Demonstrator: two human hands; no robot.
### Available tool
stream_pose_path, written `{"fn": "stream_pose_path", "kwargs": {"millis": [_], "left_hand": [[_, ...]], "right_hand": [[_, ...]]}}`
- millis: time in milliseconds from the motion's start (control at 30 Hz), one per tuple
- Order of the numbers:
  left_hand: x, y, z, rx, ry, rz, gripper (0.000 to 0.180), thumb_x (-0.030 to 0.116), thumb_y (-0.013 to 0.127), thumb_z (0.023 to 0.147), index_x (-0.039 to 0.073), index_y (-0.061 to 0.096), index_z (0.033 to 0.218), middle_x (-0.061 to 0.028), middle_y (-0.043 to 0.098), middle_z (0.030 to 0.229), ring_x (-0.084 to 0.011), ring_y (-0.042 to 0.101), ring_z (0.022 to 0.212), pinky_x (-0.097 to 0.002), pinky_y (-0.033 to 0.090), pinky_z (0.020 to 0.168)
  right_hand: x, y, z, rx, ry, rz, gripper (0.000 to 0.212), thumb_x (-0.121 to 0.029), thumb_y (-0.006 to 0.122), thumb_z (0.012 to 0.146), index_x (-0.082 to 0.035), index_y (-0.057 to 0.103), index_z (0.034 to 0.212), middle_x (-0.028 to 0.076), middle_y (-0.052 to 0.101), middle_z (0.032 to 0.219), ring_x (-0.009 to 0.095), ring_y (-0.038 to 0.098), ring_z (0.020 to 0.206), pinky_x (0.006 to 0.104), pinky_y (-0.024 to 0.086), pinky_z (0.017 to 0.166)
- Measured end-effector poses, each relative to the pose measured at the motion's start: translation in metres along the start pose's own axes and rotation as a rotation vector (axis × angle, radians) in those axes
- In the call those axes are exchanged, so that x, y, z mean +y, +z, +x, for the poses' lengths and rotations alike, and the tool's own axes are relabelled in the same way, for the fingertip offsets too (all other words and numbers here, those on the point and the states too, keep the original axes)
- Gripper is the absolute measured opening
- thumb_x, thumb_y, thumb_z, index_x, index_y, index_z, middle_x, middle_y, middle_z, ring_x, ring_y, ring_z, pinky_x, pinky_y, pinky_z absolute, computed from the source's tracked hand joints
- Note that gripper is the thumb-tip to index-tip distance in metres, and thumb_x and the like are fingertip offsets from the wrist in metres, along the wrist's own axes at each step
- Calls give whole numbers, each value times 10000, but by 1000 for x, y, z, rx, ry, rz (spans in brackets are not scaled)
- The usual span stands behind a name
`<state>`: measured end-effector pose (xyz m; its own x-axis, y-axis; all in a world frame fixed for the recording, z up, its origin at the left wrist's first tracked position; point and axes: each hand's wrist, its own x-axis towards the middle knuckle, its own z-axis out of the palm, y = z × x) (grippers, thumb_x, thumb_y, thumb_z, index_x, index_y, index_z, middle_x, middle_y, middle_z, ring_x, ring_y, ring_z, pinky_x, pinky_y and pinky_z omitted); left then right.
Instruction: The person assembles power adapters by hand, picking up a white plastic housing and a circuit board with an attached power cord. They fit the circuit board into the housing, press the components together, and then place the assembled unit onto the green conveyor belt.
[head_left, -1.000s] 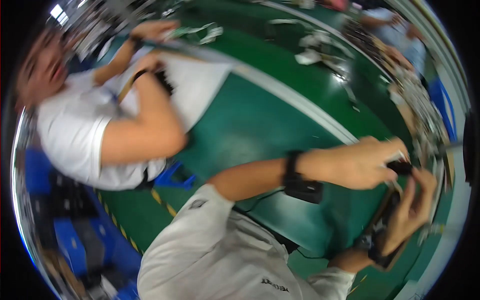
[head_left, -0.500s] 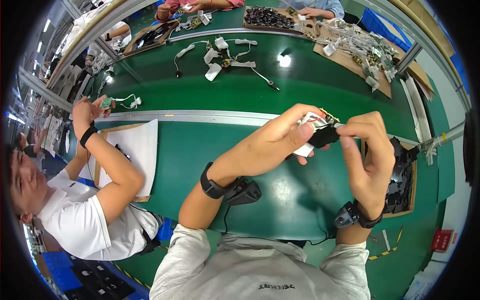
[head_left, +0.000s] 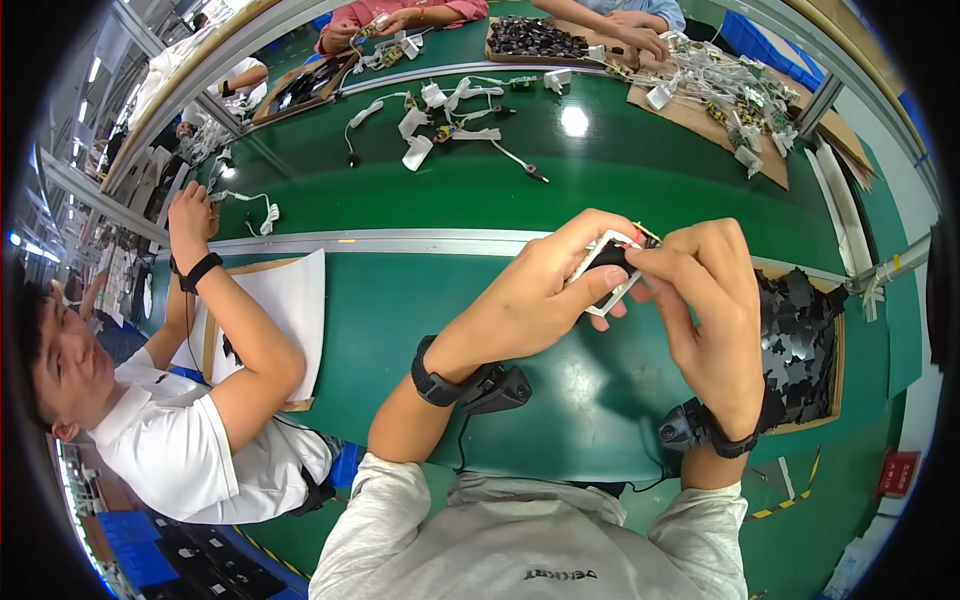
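My left hand (head_left: 545, 285) grips a small white plastic casing (head_left: 622, 291), tilted above the green bench. A thin black sheet (head_left: 606, 257) lies inside the casing, partly covered by the left thumb. My right hand (head_left: 705, 300) has its thumb and forefinger closed at the casing's upper right end, by the black sheet. What lies between those fingertips is hidden. A bit of circuit board with a yellowish edge (head_left: 648, 238) shows just beyond the casing.
Right of my right hand is a shallow box of cut black sheets (head_left: 800, 345). Past a metal rail (head_left: 400, 244), white adapter parts with cables (head_left: 440, 130) lie on green. A cardboard sheet (head_left: 690, 120) bears more boards and cables. Left sits a co-worker (head_left: 200, 440) beside white sheets (head_left: 290, 310).
The casing has turned so its open side shows, with the black sheet now inside it. My right hand has shifted slightly left. More white adapter parts lie across the rail.
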<state>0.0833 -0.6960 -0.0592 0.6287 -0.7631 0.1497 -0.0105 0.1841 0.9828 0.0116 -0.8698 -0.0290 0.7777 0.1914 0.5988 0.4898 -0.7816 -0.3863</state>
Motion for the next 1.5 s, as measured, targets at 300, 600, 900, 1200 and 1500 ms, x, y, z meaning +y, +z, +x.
{"fn": "stream_pose_path", "kwargs": {"millis": [300, 600, 900, 1200, 1500], "left_hand": [[20, 6, -3, -184, -147, -3, 245, 88, 494, 955, 54, 497, 1198, -98, 653, 881, -135, 619, 672, -245, 488, 571], [0, 20, 18, 163, 56, 943, 239, 49, 505, 921, 82, 543, 1154, -34, 649, 720, -107, 620, 651, -274, 473, 545], [-1, 22, 34, 468, 322, 391, 244, 0, 482, 925, 31, 501, 1167, -100, 648, 804, -161, 644, 715, -293, 499, 673], [1, 38, 40, 317, 296, 5, 254, 33, 422, 974, -3, 458, 1223, -64, 571, 1072, -111, 578, 956, -259, 514, 725], [11, 62, 45, 226, 122, -259, 507, 344, 376, 1014, 29, 325, 1408, -95, 528, 1215, -130, 565, 1027, -274, 509, 793]], "right_hand": [[36, -28, -5, -252, -44, 235, 449, 8, 716, 647, -23, 606, 1081, 138, 549, 1034, 330, 506, 1054, 402, 428, 874], [27, -34, -4, -39, -90, -259, 413, -50, 762, 597, -33, 602, 977, 134, 568, 1018, 316, 565, 938, 402, 460, 808], [2, -5, -4, 40, -160, -18, 395, 43, 731, 610, -40, 640, 985, 125, 595, 995, 227, 611, 768, 331, 497, 607], [31, -17, -4, 129, -249, 137, 397, 95, 686, 606, -14, 651, 986, 106, 590, 976, 233, 610, 749, 316, 514, 622], [45, -17, -7, 393, -258, -50, 403, 97, 718, 588, 27, 677, 983, 118, 575, 948, 250, 600, 766, 321, 517, 625]]}}
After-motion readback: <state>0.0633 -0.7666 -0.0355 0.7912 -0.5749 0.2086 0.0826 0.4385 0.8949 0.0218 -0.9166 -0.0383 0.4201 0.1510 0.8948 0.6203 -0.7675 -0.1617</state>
